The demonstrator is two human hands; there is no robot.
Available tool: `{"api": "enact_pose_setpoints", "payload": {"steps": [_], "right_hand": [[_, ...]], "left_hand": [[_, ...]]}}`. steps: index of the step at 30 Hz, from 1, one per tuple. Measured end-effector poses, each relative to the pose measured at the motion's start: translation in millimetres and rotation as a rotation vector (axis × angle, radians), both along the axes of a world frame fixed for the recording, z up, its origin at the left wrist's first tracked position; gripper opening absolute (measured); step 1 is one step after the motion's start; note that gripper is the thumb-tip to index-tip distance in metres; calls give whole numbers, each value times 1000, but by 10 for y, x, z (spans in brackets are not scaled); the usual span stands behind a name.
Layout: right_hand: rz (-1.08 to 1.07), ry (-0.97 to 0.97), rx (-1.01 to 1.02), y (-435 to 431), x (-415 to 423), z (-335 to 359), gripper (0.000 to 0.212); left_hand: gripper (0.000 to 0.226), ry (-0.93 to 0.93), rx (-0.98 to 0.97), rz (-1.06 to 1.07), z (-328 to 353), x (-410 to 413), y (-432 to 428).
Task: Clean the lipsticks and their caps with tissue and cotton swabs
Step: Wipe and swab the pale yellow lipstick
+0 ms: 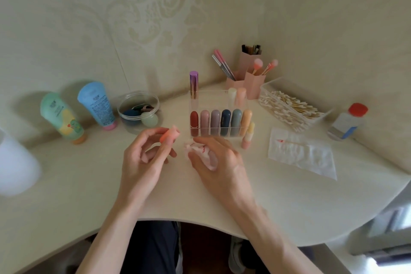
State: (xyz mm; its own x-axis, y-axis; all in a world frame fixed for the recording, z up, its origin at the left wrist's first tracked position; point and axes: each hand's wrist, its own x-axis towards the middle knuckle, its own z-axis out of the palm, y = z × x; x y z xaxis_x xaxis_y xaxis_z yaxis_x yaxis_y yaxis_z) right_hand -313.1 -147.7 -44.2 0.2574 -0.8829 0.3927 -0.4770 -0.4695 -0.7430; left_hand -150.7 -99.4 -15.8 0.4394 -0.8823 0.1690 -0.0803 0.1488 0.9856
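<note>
Lipstick cap (170,136), coral, pinched in left hand (142,158) grip; right hand (222,162) grip clamped on red-stained tissue (200,151). Used cotton swab (289,142) lies right; racked lipsticks (220,122) apparently undone.

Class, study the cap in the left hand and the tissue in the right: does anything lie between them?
Nothing visible does. The left hand pinches the pink cap, the right hand grips the stained tissue, and only a stretch of bare table shows between them. The lipstick rack stands behind that gap, not in it.
</note>
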Motion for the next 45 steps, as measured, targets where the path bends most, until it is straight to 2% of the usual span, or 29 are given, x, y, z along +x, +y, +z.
{"api": "enact_pose_setpoints", "payload": {"steps": [7, 12, 15, 18, 21, 24, 33, 37, 41, 45], "right_hand": [[-98, 19, -53, 17, -230, -6, 30], [-149, 62, -105, 85, -526, 31, 18], [-242, 104, -69, 77, -785, 34, 11], [-391, 141, -55, -35, -1099, 28, 16], [-530, 272, -96, -226, -1411, 52, 16], [-581, 387, -106, -436, -1633, 15, 13], [-572, 460, -111, -688, -1706, -84, 4], [-528, 412, -213, -628, -1654, -67, 8], [-381, 260, -303, -374, -1542, 51, 8], [-118, 183, -392, -120, -1218, 178, 16]], "left_hand": [[16, -50, -53, -225, 116, -166, 67], [17, -125, -21, -446, 121, -432, 4], [17, -168, 11, -465, 50, -587, -63], [23, -155, 24, -470, -12, -707, -120], [33, -170, 26, -482, -50, -760, -179], [27, -222, 26, -490, -67, -771, -221], [26, -214, 46, -483, -93, -585, -248], [29, -172, 55, -466, -121, -447, -245], [28, -135, 81, -444, -127, -292, -220], [25, -78, 116, -415, -75, -156, -143]]}}
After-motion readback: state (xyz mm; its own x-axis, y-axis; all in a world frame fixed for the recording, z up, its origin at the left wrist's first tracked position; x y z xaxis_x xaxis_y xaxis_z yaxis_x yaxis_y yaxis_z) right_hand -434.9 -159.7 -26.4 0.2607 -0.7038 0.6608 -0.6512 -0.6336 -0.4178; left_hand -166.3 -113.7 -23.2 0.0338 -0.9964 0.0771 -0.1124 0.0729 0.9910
